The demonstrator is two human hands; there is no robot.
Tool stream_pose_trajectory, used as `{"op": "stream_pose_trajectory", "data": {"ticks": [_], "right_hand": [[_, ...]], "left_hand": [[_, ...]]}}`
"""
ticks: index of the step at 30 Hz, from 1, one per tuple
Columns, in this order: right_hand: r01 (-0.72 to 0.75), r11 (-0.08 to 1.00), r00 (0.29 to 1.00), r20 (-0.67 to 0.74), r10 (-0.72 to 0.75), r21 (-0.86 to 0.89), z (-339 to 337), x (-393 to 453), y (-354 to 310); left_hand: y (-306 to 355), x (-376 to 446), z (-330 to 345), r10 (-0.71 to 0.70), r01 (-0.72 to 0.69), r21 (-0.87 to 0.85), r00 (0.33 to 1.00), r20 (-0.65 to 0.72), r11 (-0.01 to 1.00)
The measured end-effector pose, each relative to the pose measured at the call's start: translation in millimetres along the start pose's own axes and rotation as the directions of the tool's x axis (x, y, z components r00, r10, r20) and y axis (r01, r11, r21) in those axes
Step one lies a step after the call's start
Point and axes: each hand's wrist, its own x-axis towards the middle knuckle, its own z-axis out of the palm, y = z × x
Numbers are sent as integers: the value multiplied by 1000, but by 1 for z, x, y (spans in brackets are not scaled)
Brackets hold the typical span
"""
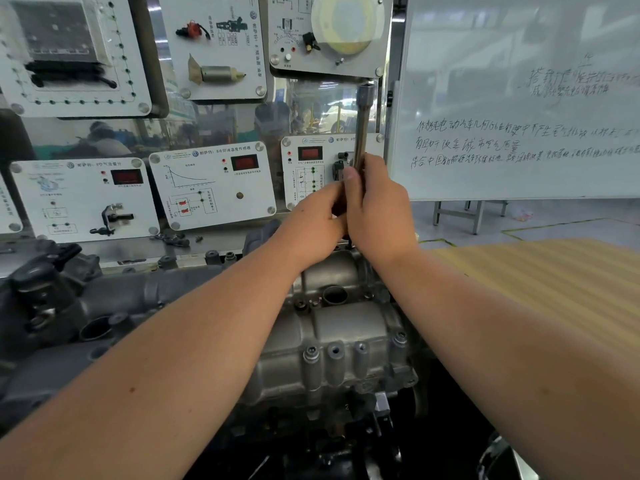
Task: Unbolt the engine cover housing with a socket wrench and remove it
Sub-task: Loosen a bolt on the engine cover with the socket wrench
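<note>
Gripping the socket wrench together, both hands meet at its lower end, just above the far edge of the engine cover housing. The right hand wraps its fingers round the shaft, with the thumb pressed along the near side and pointing up. The left hand curls in against the right one from the left, its fingers closing on the tool just below the right thumb; the two hands touch each other. The wrench stands almost upright, rising well above the hands, and its top end carries a thicker cylindrical socket piece. Its lower tip is hidden behind the hands, so whether it sits on a bolt cannot be told.

Below the wrists and between the forearms lies the grey cast-metal housing, ribbed in rounded humps, with a round opening near its far part and a row of bolt bosses nearer the person. Left of the left forearm sits a darker engine part with pipes and black fittings. Beyond the hands stands a wall of white training panels with red displays and diagrams. Right of the right hand stands a whiteboard with handwriting, and beneath the right forearm lies a striped wooden board.
</note>
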Motion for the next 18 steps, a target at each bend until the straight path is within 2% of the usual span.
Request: {"op": "stream_pose_trajectory", "data": {"ticks": [4, 12, 18], "right_hand": [[-43, 999, 999, -17, 44, 18, -1, 0, 0], [-43, 998, 999, -3, 43, 47, -1, 0, 0], [-10, 1000, 1000, -2, 10, 5, 1, 0, 0]], "left_hand": [[2, -2, 1, -3, 2, 13, 999, 54, 1000], [0, 2, -1, 7, -8, 36, 1000, 22, 999], [0, -1, -2, 27, -27, -3, 999, 25, 1000]]}}
